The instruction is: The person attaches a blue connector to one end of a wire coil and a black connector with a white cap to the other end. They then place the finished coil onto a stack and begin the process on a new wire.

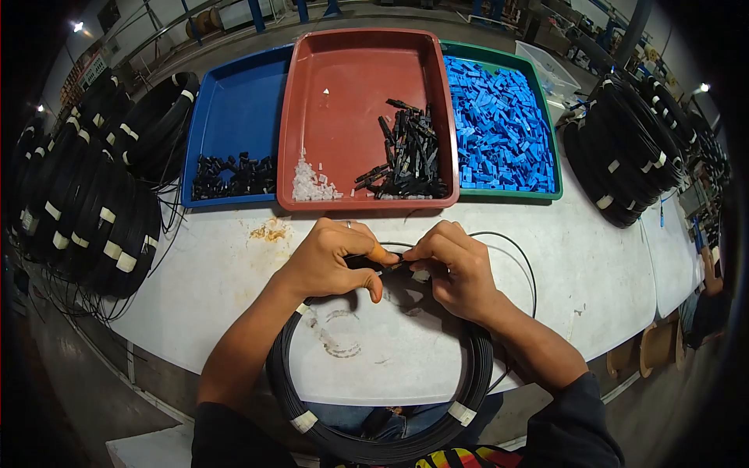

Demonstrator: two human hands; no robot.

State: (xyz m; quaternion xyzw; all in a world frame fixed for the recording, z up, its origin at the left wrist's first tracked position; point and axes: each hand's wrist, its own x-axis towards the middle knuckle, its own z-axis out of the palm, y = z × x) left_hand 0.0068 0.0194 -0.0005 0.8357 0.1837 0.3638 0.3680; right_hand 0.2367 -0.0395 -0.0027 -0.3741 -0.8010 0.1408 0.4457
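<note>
A coil of black cable [282, 370], bound with pale tape, lies across the table's front edge and the person's lap. My left hand [342, 257] is curled round the far side of the coil, its thumb apart and an orange-brown wrap on one finger. My right hand [459, 269] is closed, its fingertips pinching a small dark piece at the cable end; the fingers hide most of it. The fingertips of both hands meet there. A loose loop of black cable [533, 285] arcs out past my right hand.
Behind the hands stand a blue tray [238, 78] with black parts, a red tray [359, 70] with clear pieces and black connectors, and a green tray [555, 168] full of blue clips. Stacked cable coils [86, 210] flank the left; more coils [624, 148] stand right.
</note>
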